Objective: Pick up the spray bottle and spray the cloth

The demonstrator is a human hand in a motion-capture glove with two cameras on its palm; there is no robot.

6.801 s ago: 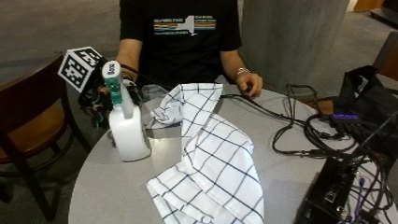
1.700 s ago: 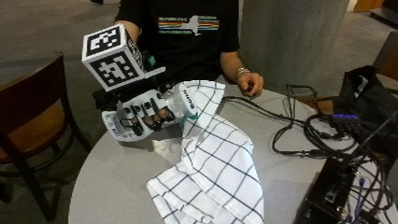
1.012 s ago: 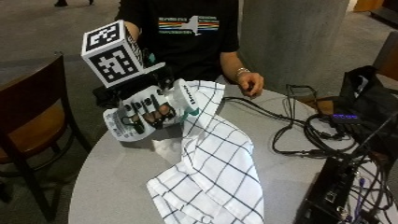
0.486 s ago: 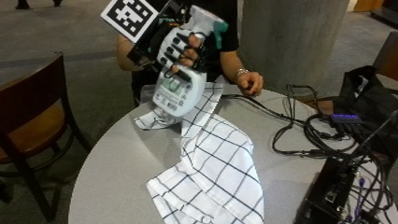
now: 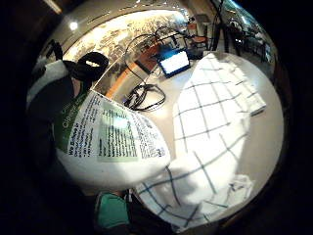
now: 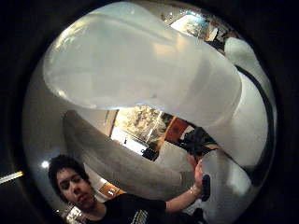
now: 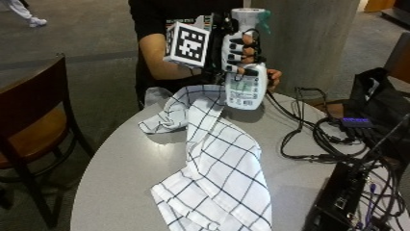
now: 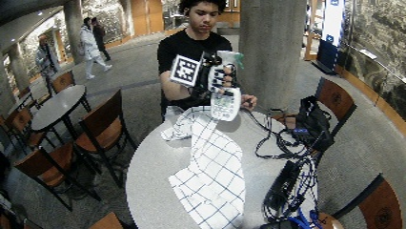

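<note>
Outside view, fingers [image 7: 238,48] wrapped around raised spray bottle [image 7: 246,86], above cloth [image 7: 221,163]

The spray bottle [image 7: 245,72], which stood upright on the table [image 7: 121,168] at the left 6.8 s ago, is now up in the air, gripped by the right hand [image 7: 238,48] above the cloth's [image 7: 218,168] far end, near upright.

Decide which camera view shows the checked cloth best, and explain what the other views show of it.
The outside view: the cloth lies whole across the table, below the raised spray bottle in the right hand. The wide outside view shows it whole too, but smaller. The little finger side palm view shows part; the thumb side view shows none.
</note>
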